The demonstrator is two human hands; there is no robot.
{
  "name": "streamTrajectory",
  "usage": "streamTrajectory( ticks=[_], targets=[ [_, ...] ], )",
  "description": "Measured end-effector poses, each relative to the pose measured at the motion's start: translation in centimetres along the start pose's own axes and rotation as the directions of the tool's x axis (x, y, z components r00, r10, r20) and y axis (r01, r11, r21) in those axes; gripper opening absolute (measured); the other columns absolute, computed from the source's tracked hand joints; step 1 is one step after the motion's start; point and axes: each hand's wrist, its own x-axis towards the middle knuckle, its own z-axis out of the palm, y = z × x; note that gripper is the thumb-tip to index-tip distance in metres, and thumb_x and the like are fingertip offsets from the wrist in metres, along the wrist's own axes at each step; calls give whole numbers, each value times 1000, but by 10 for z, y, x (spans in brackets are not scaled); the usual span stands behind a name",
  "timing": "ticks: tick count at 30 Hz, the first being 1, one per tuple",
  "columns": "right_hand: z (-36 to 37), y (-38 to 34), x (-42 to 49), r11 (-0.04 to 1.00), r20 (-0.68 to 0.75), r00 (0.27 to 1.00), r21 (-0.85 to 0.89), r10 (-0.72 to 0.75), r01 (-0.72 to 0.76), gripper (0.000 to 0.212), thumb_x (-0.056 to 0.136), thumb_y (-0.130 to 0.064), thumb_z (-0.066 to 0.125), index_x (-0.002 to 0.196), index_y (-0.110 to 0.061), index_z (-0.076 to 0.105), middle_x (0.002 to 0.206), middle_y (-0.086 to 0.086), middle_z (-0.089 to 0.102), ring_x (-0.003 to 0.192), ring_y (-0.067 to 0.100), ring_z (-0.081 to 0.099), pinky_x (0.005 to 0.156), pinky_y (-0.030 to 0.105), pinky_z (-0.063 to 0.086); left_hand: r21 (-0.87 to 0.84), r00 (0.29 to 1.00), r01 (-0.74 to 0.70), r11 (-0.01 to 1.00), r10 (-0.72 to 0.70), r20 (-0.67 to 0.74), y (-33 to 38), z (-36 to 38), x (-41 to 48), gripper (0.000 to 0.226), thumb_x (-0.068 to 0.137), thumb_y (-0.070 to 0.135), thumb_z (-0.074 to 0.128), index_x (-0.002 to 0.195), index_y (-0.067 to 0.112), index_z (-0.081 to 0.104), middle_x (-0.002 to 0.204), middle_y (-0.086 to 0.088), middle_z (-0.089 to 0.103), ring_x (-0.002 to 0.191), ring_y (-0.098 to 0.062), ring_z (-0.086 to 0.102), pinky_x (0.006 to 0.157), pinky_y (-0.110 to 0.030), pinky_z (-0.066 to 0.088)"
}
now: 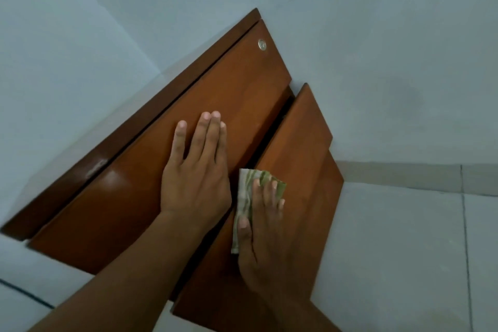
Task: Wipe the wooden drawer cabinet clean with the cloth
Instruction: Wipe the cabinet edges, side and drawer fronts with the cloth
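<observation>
A: Where do we stand on the cabinet point(129, 132)?

B: We see it from above, tilted, set against the grey wall point(377, 35) on a pale tiled floor point(390, 250). Dark top slab, with three reddish-brown drawer fronts below it.

A: Hands?

B: The left hand point(196, 175) lies flat on the top drawer front point(237, 94). Its fingers are straight, three of them together and one spread apart, and it grips nothing.

A: And the right?

B: The right hand point(264, 245) is on the second drawer front point(299, 143), pressing the cloth point(246, 188) against the wood. Fingers and thumb are stretched out over the cloth — we see a flat press, not a fist round it.

A: What is the cloth like?

B: Folded, with green and white stripes. It sits under the right fingertips near the upper edge of the second front, just beside the left hand.

A: Are the drawers flush?

B: No — the second front stands out from the top one, with a dark gap between them. The third front point(323, 210) lies below the second, partly behind the right wrist.

A: Any hardware?

B: A round metal lock point(262, 44) near the far corner of the top front. There is glare on the near end of the slab and the top front.
</observation>
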Motion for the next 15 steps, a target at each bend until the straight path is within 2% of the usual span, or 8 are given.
streamTrajectory(
  ticks=[2, 4, 8, 10, 12, 14, 15],
  targets=[
    [9, 17, 11, 998, 70, 995, -22, -64, 66, 59, 107, -38, 20, 159, -27, -4, 169, -5, -6, 156, 17, -6, 126, 51, 0, 42, 999, -32, 999, 32, -2, -7, 3, 0, 69, 97, 33, 0, 155, 0, -18, 164, -19, -24, 152, -31, -24, 121, -55, -14],
    [18, 29, 22, 993, 89, 990, -31, -113, 116, 62, 106, -38, 23, 160, -23, -4, 169, -1, -5, 157, 21, -4, 125, 57, 6, 71, 999, -51, 996, 51, -5, -6, 8, -1, 68, 97, 33, -2, 154, -1, -20, 163, -21, -27, 151, -33, -27, 121, -54, -13],
    [23, 42, 55, 994, -2, 995, -26, -103, 103, 62, 105, -36, 26, 160, -15, 6, 169, 4, -1, 157, 20, -4, 126, 50, 3, 56, 996, -87, 995, 87, -12, -3, 17, -3, 74, 90, 33, -28, 153, -4, -20, 162, -24, -27, 150, -35, -27, 122, -53, -12],
    [17, 55, 86, 999, -60, 998, -13, -32, 32, 61, 106, -38, 23, 161, -17, 4, 169, 2, -3, 156, 15, -8, 126, 44, -1, 60, 994, -98, 993, 101, -40, -5, 21, -3, 73, 91, 33, -28, 153, -4, -18, 163, -25, -24, 151, -36, -24, 123, -53, -11],
    [9, 78, 123, 997, -107, 991, 10, 76, -75, 60, 106, -41, 18, 161, -19, 5, 169, 2, 0, 156, 13, -6, 127, 42, -1, 57, 991, -101, 993, 106, -83, -6, 25, -3, 67, 100, 33, -4, 155, -3, -13, 164, -25, -18, 153, -35, -20, 123, -52, -9],
    [0, 102, 156, 978, -132, 969, 31, 208, -206, 61, 106, -45, 16, 160, -19, 11, 168, 4, 12, 156, 17, 8, 127, 43, 7, 70, 989, -112, 991, 118, -87, -6, 28, -3, 67, 102, 32, 6, 155, -2, -15, 164, -24, -19, 152, -35, -21, 124, -52, -9],
    [-3, 113, 168, 962, -160, 948, 54, 274, -269, 61, 105, -47, 17, 159, -19, 20, 165, 5, 26, 153, 20, 22, 126, 43, 17, 79, 988, -120, 990, 127, -90, -6, 28, -3, 66, 102, 32, 6, 154, -2, -17, 164, -24, -21, 152, -35, -22, 124, -52, -9]
  ],
)
